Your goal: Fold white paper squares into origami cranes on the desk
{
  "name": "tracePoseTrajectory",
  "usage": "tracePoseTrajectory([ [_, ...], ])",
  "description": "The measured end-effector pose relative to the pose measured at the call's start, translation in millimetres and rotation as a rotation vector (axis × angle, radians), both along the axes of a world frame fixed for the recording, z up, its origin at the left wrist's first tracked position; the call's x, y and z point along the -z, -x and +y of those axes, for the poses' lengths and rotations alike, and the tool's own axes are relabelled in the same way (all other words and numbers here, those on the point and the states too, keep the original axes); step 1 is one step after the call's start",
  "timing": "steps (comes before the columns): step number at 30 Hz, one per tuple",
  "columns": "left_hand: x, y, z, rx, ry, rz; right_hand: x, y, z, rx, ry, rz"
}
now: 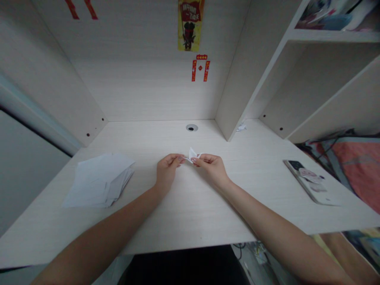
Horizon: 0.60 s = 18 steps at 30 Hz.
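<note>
A small piece of folded white paper (192, 152) is held between both hands over the middle of the desk, with one pointed flap standing up. My left hand (170, 168) pinches a thin end of it between thumb and fingers. On the other side, my right hand (211, 166) grips the folded part, its thumb across the paper. The exact folds are too small to make out.
A loose stack of white paper sheets (97, 180) lies on the desk (190, 217) at the left. A phone with stickers (311, 182) rests at the right, near a red and grey fabric item (362, 166). Behind the hands is a round cable hole (191, 128), beside an upright divider (237, 91).
</note>
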State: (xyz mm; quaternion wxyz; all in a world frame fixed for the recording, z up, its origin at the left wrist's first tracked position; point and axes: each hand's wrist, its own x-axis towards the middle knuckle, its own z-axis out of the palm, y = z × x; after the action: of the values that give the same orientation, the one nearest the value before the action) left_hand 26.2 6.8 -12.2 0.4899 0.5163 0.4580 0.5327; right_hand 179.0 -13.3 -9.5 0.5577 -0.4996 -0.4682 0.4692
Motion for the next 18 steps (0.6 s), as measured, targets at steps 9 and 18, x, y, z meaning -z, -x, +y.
tracePoseTrajectory([
  [9,0.0,-1.2,0.0,0.092,0.044,0.019,-0.6,-1.6,-0.3,-0.019,-0.033,-0.025],
  [18,1.6,-0.9,-0.4,0.139,0.036,0.052,1.5,-0.8,-0.8,-0.019,-0.028,-0.012],
])
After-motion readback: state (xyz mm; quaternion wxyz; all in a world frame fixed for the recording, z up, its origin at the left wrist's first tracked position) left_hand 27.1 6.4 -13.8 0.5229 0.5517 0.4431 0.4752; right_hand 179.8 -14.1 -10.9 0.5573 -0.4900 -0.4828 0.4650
